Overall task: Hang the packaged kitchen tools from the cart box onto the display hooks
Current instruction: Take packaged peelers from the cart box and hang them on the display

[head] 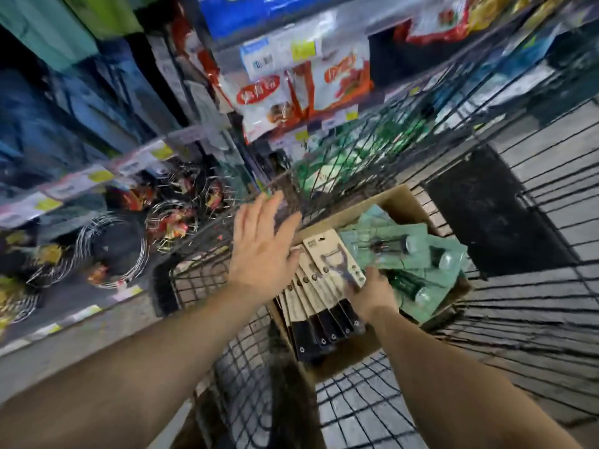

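Observation:
A cardboard box [402,202] sits in a black wire cart. Inside, a fanned stack of beige carded peelers [319,286] with black lower ends lies on the left, and several green packaged tools [431,254] lie on the right. My right hand [372,294] is inside the box, fingers closed on the top peeler card near its middle. Above the cart's left rim hovers my left hand [262,244], fingers spread and holding nothing. The view is blurred by motion.
The cart's wire walls [372,147] rise around the box. To the left stand store shelves with price strips [97,176], wire whisks [110,251] low down and red-and-white food bags [291,95] higher up. A dark mat [489,212] lies on the grey floor.

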Available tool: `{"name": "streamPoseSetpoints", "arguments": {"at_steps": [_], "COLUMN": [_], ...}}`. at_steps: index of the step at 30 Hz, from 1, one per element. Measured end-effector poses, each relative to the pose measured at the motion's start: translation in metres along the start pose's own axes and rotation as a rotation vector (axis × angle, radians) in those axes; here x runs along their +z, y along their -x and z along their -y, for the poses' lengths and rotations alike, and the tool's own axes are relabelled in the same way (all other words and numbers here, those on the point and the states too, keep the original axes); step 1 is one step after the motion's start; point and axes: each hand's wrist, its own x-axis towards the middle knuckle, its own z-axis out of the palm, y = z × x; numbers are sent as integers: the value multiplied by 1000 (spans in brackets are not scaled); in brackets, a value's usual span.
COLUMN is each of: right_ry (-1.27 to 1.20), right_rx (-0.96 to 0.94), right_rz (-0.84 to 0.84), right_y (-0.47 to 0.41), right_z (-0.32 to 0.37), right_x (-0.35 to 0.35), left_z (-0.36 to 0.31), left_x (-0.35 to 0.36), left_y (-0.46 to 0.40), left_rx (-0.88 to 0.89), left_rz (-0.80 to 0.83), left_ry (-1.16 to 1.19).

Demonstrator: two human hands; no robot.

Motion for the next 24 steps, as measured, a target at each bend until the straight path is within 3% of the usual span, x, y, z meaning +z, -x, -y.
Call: {"name": "streamPoseSetpoints", "arguments": {"at_steps": [4,6,9,13,16,19,21,24], "right_ry": [20,28,-23,-438,-614,-686,-653,-290], "right_rx": [1,21,95,40,-82,-169,-153,-71], "right_rz": [54,70,78,36,167,361,260,83], "right_y": [-22,-30,-33,-11,16,26,13,-16], "right_z": [-10,-13,-20,-22,-12,0,2,-1], "right_x": [16,19,19,13,15,21,25,31], "left_z": [-18,-25,-29,-37,-45,-42,-34,-24], "left_x": [33,44,57,64,68,73,74,69], "left_y": [15,20,26,30,32,37,42,48], "left_rx": [0,-96,-212,-329,-666,-1123,-1225,-1217], "left_rz": [210,389,492,554,541,321,248,274], "left_ry": [58,112,158,277,742,1031,1068,1099]}}
